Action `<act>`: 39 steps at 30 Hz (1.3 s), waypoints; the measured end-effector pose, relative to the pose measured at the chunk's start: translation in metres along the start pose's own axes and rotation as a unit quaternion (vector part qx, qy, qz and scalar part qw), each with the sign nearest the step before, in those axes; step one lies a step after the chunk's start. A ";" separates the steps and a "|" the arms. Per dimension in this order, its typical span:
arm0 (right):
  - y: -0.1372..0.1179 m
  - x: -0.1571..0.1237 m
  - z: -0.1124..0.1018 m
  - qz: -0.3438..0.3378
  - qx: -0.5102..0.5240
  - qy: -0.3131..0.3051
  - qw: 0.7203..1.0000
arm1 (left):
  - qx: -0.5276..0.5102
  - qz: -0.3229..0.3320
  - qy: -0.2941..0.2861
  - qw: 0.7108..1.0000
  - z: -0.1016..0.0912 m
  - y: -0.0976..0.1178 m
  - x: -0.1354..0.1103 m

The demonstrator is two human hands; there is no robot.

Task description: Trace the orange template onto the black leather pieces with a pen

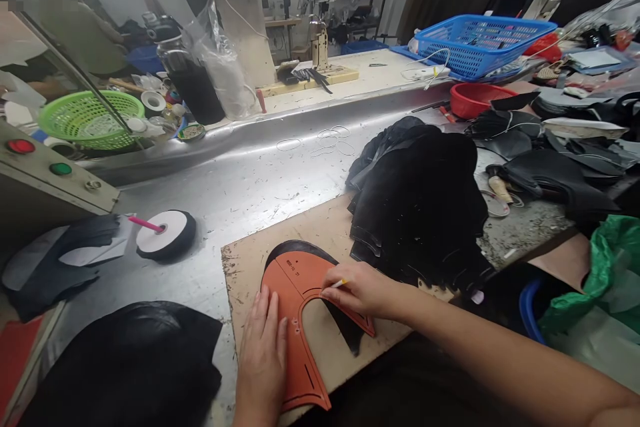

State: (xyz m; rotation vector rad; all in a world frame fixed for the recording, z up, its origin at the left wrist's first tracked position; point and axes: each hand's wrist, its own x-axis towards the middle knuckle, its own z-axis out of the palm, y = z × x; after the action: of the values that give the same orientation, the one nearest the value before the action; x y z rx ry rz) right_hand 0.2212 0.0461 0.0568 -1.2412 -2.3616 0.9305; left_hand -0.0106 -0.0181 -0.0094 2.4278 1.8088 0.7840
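Observation:
An orange, U-shaped pattern template (287, 287) with printed marks and slots lies on a tan board (330, 340). Under it is a black leather piece (345, 327), showing past the curved top edge and inside the right leg. My left hand (263, 347) rests flat on the template's left side, fingers stretched out. A slim white-and-yellow pen (340, 283) is pinched in my right hand (363, 287), its tip hidden by the fingers at the inner curve of the template. Right behind the board's far edge sits a pile of black cut pieces (415, 200).
More black pieces (125, 360) lie at the left. Beside them stands a white-topped tape roll (165, 237) with a pink stick in it. A blue basket (480, 47), a red bowl (477, 100) and a green basket (93, 120) stand at the back. A green bag (595, 273) is at right.

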 end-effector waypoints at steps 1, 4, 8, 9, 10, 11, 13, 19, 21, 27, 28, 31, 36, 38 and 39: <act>0.001 0.001 0.000 -0.002 -0.003 -0.003 1.000 | 0.003 0.004 0.001 1.000 0.000 0.000 0.000; 0.001 -0.001 -0.001 0.015 0.011 0.002 1.000 | 0.007 0.007 0.000 1.000 0.001 -0.001 0.000; -0.002 -0.007 -0.004 0.044 0.031 0.000 0.999 | 0.002 -0.009 -0.009 1.000 0.001 -0.001 0.000; -0.002 -0.008 -0.005 0.044 0.029 -0.001 0.999 | 0.001 -0.012 -0.010 1.000 0.001 0.000 -0.001; -0.002 -0.009 -0.005 0.041 0.026 -0.002 0.999 | -0.001 -0.014 -0.009 1.000 0.001 0.000 -0.001; -0.001 -0.009 -0.005 0.037 0.024 -0.002 0.999 | -0.004 -0.016 -0.009 1.000 0.001 0.000 -0.001; 0.002 -0.010 -0.006 0.035 0.024 0.005 0.999 | -0.007 -0.019 -0.006 1.000 0.001 0.000 -0.001; -0.009 -0.019 0.002 0.009 0.125 0.016 0.992 | -0.013 -0.027 -0.012 0.999 -0.001 0.003 0.000; -0.023 -0.023 0.013 -0.056 0.177 -0.028 0.982 | -0.019 -0.035 -0.017 0.999 -0.002 0.006 0.000; -0.052 -0.025 0.055 -0.170 0.135 -0.141 0.966 | -0.022 -0.052 -0.039 0.998 -0.006 0.011 -0.001; -0.053 -0.023 0.060 -0.184 0.114 -0.141 0.966 | -0.021 -0.054 -0.038 0.998 -0.006 0.011 -0.001; -0.054 -0.019 0.068 -0.229 0.066 -0.132 0.962 | -0.020 -0.053 -0.033 0.998 -0.005 0.011 -0.002; -0.053 -0.029 0.054 -0.238 0.019 -0.131 0.962 | -0.023 -0.048 -0.031 0.998 -0.006 0.012 -0.001; -0.049 -0.040 0.043 -0.201 0.020 -0.143 0.969 | -0.019 -0.043 -0.033 0.998 -0.007 0.012 -0.001; -0.046 -0.046 0.036 -0.179 0.030 -0.146 0.972 | -0.015 -0.040 -0.034 0.999 -0.008 0.011 -0.001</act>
State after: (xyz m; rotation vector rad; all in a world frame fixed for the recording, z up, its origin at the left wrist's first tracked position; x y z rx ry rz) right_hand 0.1997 -0.0250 0.0622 -0.6541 -2.6359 1.1097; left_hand -0.0035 -0.0245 0.0004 2.3188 1.8419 0.7093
